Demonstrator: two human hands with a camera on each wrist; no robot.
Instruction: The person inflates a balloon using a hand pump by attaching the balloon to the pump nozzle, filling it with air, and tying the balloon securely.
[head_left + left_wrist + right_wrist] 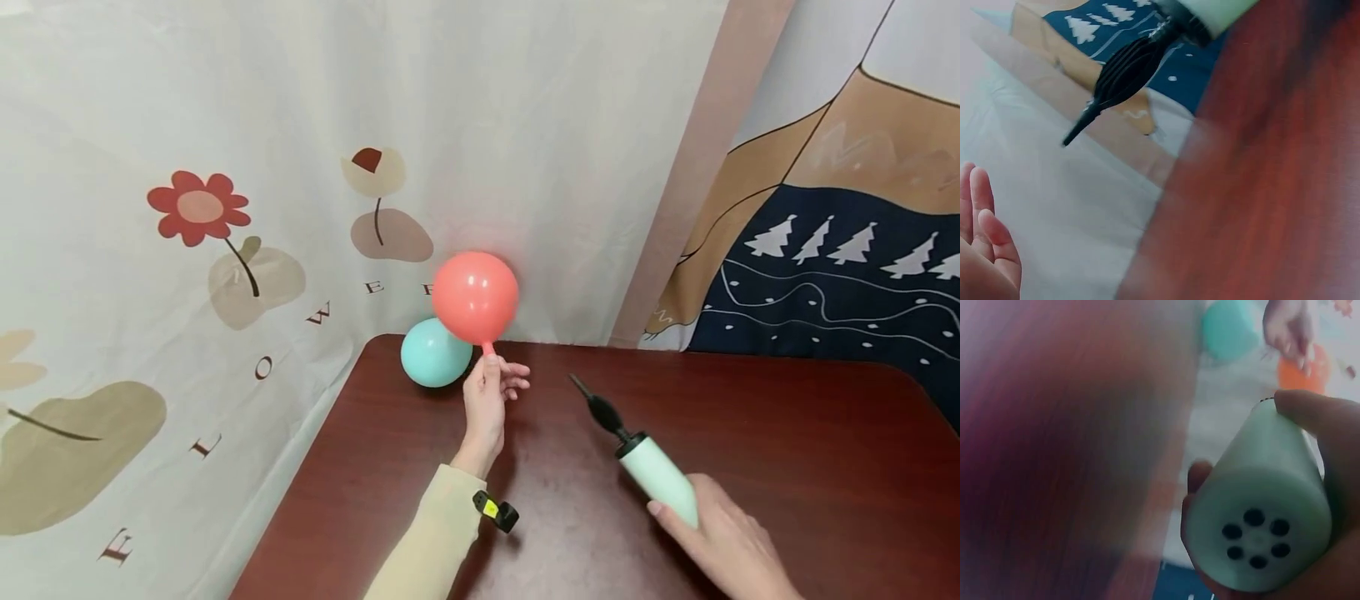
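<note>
Pinched by its neck between thumb and finger of my left hand point(491, 400) is an inflated coral-red balloon point(476, 297), held upright above the table. My right hand point(731, 533) grips a pale green balloon pump point(660, 477) round its body. The pump's black ribbed nozzle point(1124, 74) points up and left, apart from the balloon. In the right wrist view the pump's round end point(1258, 532) with several dark holes faces the camera. A light blue balloon point(436, 353), also inflated, sits at the table's far left corner, partly hidden by the red one.
A dark red-brown wooden table point(810, 450) lies under both hands. Behind and to the left hangs a pale curtain point(570, 167) with flower prints and letters; at the right, a navy and tan cloth point(840, 275) with white trees. A black strap device point(497, 511) is on my left sleeve.
</note>
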